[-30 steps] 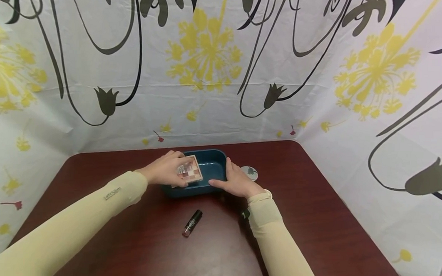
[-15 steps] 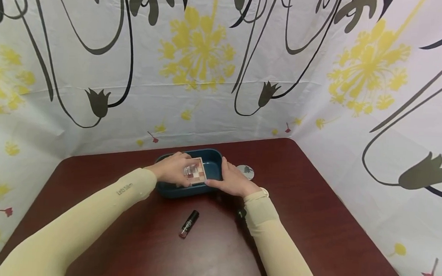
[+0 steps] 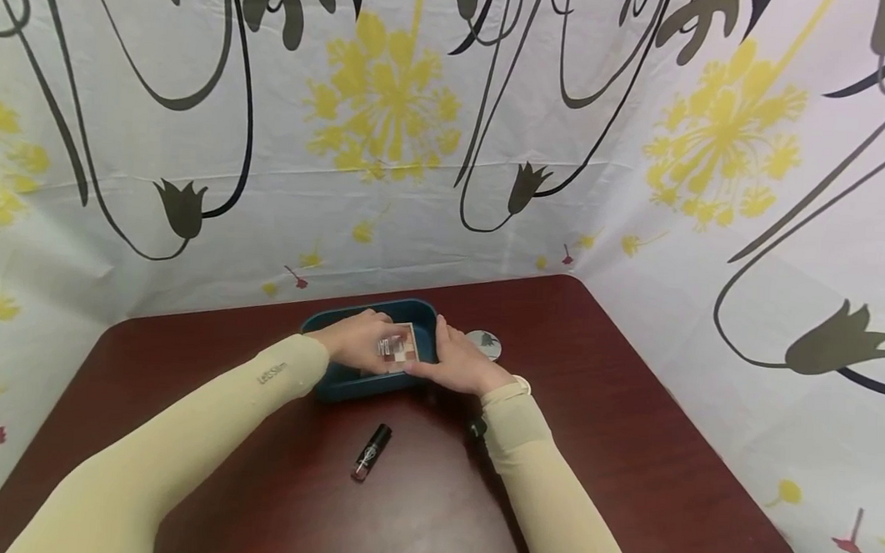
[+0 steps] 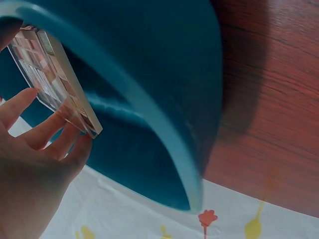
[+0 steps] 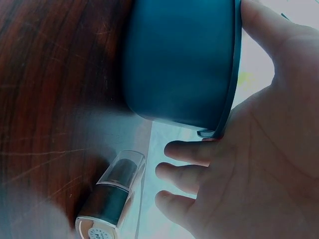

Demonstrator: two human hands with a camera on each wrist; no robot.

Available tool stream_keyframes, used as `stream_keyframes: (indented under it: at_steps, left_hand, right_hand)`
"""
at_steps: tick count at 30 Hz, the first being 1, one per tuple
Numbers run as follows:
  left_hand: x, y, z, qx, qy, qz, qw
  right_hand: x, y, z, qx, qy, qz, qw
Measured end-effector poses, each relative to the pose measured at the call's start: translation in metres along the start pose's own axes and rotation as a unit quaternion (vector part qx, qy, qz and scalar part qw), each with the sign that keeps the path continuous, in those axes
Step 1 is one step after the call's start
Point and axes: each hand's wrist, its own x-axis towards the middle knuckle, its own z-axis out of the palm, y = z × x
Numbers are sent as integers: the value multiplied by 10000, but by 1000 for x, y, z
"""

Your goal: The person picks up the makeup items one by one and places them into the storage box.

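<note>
A flat eyeshadow palette with a clear lid (image 3: 401, 347) is tilted inside a blue plastic bin (image 3: 322, 385). My left hand (image 3: 360, 341) holds the palette by its edges; the left wrist view shows the fingers (image 4: 50, 132) spread along its lidded face, below the bin's rim (image 4: 149, 112). At the bin's right end my right hand (image 3: 462, 361) holds the corner, thumb over the near rim. Its other fingertips (image 5: 182, 178) hang beside the bin's wall (image 5: 179, 59) in the right wrist view. How firmly it grips is unclear.
A dark lipstick-like tube (image 3: 371, 452) lies on the reddish-brown table (image 3: 628, 453) in front of the bin. A small round mirror (image 3: 484, 344) lies to the right. A bottle with a clear cap (image 5: 112, 199) stands near my right wrist. Patterned cloth (image 3: 384, 248) hangs behind.
My left hand has moved right and lower with the palette, bringing it deeper into the bin, near the right thumb. The right hand stays at the bin's right end. The view has shifted slightly.
</note>
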Motion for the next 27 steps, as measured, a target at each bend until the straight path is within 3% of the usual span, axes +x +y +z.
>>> stream_keyframes:
  at_steps: [12,27]
  left_hand:
    - [15,4,6,88,-28,148,9998]
    - [30,6,21,73,-42,-115,9999]
  right_hand:
    - [-2,-2,-2,6,75,-87,9999]
    - [-2,2,-3,19,-33,-65,10000]
